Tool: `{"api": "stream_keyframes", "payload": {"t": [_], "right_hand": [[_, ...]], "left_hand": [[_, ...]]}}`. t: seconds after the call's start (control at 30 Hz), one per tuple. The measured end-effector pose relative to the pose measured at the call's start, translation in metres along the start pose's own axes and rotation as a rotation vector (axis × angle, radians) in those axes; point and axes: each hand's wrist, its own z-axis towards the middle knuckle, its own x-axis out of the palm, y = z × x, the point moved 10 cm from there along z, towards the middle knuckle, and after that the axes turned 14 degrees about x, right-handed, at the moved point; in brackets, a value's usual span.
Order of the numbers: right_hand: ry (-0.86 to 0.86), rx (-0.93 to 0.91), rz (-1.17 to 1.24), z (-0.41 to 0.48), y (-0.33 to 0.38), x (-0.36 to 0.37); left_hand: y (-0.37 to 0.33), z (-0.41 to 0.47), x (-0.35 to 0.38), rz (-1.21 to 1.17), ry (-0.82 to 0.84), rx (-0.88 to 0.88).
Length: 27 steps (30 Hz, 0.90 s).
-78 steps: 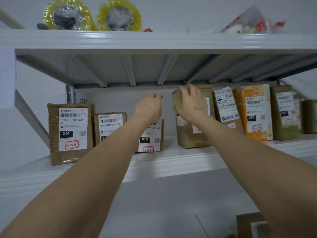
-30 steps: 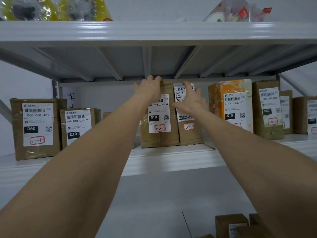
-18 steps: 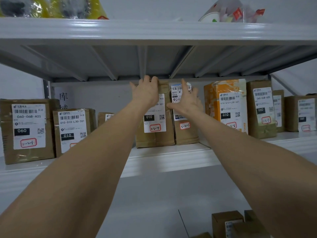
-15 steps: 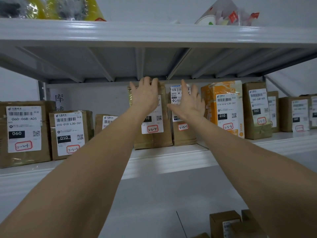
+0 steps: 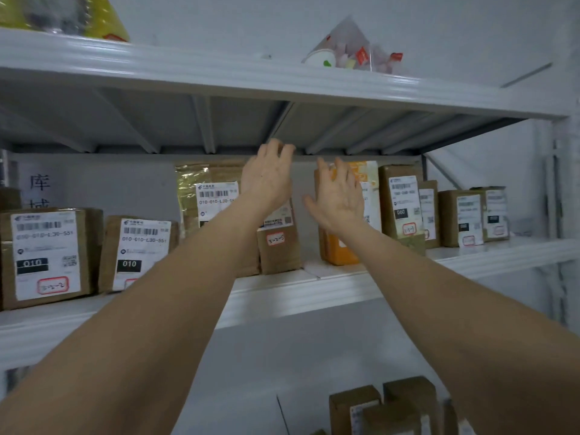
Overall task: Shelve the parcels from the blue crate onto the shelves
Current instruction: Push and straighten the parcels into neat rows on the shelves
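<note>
**On the middle shelf, parcels stand and both hands are free**

At the middle shelf [image 5: 298,298], both arms reach up and forward. The left hand [image 5: 268,183] is spread flat, fingers straight and apart, in front of the upper part of a narrow brown parcel [image 5: 281,249]. Whether the palm touches that parcel cannot be told from this angle. The right hand [image 5: 339,199] is likewise wide open, fingers fanned, in front of an orange parcel [image 5: 337,251]. Neither hand has hold of anything.

The narrow brown parcel stands upright on the shelf, tight against a tall taped parcel [image 5: 213,199] on its left. A clear gap separates it from the orange parcel on its right. More labelled parcels line the shelf on both sides.

The step in hand looks like the tail of a placement: the parcel is seated, with no grip on it. The next move probably calls for drawing both arms back and down to fetch another parcel. The blue crate is not in view. Some brown boxes [image 5: 376,406] show at the bottom edge, but whether they sit in the crate cannot be told. The gap beside the orange parcel would take a slim parcel, slid in upright with its label facing out.
</note>
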Motion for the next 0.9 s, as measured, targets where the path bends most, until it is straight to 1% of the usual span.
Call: {"api": "stream_keyframes", "payload": {"t": [0.17,0.27,0.4,0.57,0.7,0.8,0.9], "right_hand": [[0.037,0.035,-0.014,0.026,-0.081,-0.012],[0.087,0.051,-0.034,0.04,-0.13,-0.008],[0.193,0.146,0.005,0.056,-0.195,0.004],[0.277,0.158,0.14,0.065,-0.21,0.021],[0.244,0.133,0.19,0.077,-0.208,0.022],[0.201,0.14,0.191,0.088,-0.215,0.022],[0.199,0.138,0.178,0.096,-0.221,0.019]], "left_hand": [[-0.067,0.033,0.029,-0.082,0.032,-0.009],[-0.097,0.043,0.05,-0.089,0.086,-0.065],[-0.132,0.054,0.067,-0.044,0.134,-0.124],[-0.141,0.074,0.072,0.069,0.183,-0.135],[-0.135,0.09,0.079,0.122,0.235,-0.149],[-0.136,0.101,0.084,0.131,0.229,-0.129],[-0.137,0.108,0.088,0.13,0.232,-0.117]]}}
